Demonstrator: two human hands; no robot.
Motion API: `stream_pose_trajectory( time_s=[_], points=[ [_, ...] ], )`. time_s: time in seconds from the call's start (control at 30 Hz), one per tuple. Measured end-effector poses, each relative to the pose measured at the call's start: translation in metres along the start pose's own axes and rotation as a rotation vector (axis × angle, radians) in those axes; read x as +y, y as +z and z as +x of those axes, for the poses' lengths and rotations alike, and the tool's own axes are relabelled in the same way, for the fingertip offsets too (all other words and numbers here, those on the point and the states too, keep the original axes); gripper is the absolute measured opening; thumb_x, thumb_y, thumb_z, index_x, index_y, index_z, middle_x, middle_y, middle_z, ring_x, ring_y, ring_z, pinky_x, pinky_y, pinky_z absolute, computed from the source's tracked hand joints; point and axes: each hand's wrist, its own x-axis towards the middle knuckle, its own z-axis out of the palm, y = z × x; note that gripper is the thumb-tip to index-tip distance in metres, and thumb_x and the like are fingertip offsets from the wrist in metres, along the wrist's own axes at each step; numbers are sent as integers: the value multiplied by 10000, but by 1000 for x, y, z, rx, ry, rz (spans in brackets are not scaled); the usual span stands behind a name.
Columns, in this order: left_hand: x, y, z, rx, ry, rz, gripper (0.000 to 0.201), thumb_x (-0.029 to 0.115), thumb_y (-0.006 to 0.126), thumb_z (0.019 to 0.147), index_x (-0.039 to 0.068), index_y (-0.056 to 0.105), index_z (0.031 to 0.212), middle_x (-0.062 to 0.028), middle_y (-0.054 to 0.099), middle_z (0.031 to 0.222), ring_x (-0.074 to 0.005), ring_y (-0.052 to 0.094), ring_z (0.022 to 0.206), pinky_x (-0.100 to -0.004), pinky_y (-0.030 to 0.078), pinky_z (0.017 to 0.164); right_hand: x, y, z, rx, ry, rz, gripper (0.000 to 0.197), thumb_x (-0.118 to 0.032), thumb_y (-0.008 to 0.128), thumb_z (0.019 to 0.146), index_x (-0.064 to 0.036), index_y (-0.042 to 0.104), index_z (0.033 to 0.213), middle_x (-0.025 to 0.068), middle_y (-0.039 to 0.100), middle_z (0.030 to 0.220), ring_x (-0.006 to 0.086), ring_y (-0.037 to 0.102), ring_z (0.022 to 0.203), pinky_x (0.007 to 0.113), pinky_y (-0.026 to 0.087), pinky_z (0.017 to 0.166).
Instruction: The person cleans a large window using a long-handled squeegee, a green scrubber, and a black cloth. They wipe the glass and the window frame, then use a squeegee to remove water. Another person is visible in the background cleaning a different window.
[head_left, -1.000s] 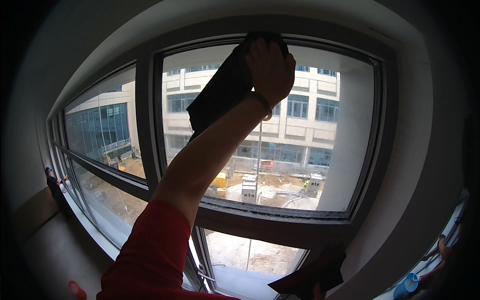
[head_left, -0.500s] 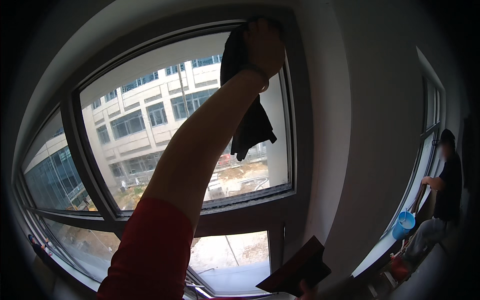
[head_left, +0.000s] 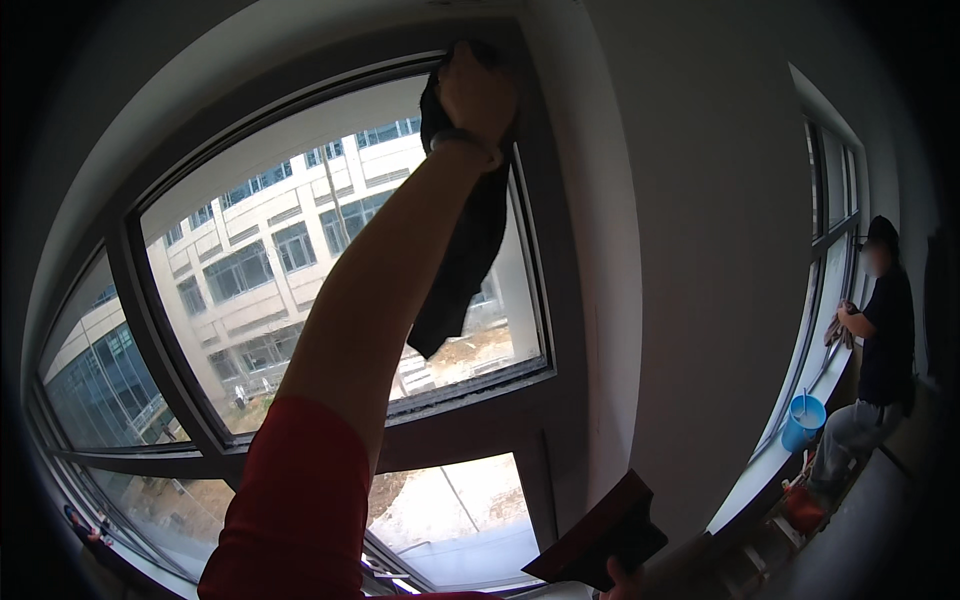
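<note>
My left hand [head_left: 478, 95], at the end of a raised arm in a red sleeve, is closed on a black cloth [head_left: 462, 280]. It presses the cloth at the upper right corner of the window frame [head_left: 552, 250]. The rest of the cloth hangs down in front of the glass, partly behind my forearm. Low in the picture my right hand [head_left: 624, 582], mostly cut off by the lower edge, grips a wide-bladed squeegee [head_left: 600, 530]. That tool is dark with a reddish face, and it is tilted beside the wall, away from the glass.
A smaller lower pane [head_left: 450, 515] and side panes [head_left: 110, 350] adjoin the main window. A plain wall [head_left: 715, 270] stands to the right. Farther right, a person [head_left: 885, 330] in dark clothes holds a cloth at another window, near a blue bucket [head_left: 803, 422] on the sill.
My left hand has shifted slightly at the frame's top corner, and the cloth's hanging end has swung down and left. The view has turned a little right. The squeegee stays low in my right hand.
</note>
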Motion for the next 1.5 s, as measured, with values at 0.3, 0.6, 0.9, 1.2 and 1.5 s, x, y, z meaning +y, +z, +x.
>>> stream_pose_trajectory(
  time_s=[0.3, 0.6, 0.9, 1.2, 1.5],
  points=[
    [-26, -20, 16, -299, -26, -383, 360, 109, 499, 839, 7, 582, 1173, -166, 639, 1031, -279, 609, 940, -374, 492, 818, -3, -22, -3, -33, -164, -17, 496, -123, 698, 841, 22, 489, 1266, 121, 573, 1187, 234, 540, 1087, 362, 418, 954],
    [-52, -237, -96, -391, -311, -956, 208, 46, 376, 915, 60, 546, 1034, -60, 606, 896, -152, 608, 823, -286, 534, 738, -180, 236, 67, -137, -1491, -718, 361, -100, 524, 923, 41, 440, 1245, 202, 621, 906, 314, 655, 774, 386, 515, 664],
    [-45, -469, -308, -205, -1295, -1128, 125, 32, 450, 877, 99, 496, 973, -43, 587, 776, -162, 610, 715, -271, 520, 646, -246, 467, 84, 147, -1535, -1074, 305, -65, 560, 873, -2, 483, 1162, 193, 672, 848, 328, 690, 754, 424, 571, 649],
    [-65, -536, -370, -62, -1432, -845, 105, 22, 438, 852, 56, 537, 852, -67, 590, 725, -172, 595, 647, -306, 512, 599, -244, 465, 98, 209, -1507, -1046, 273, -114, 610, 833, 24, 504, 1043, 224, 667, 857, 364, 685, 792, 431, 565, 697],
    [-72, -532, -395, 36, -1473, -792, 96, 57, 460, 845, 67, 549, 880, -50, 594, 768, -168, 602, 687, -293, 514, 646, -243, 472, 73, 127, -1541, -1107, 237, -101, 546, 887, 30, 523, 1083, 174, 673, 803, 293, 695, 706, 361, 567, 568]
  ],
)
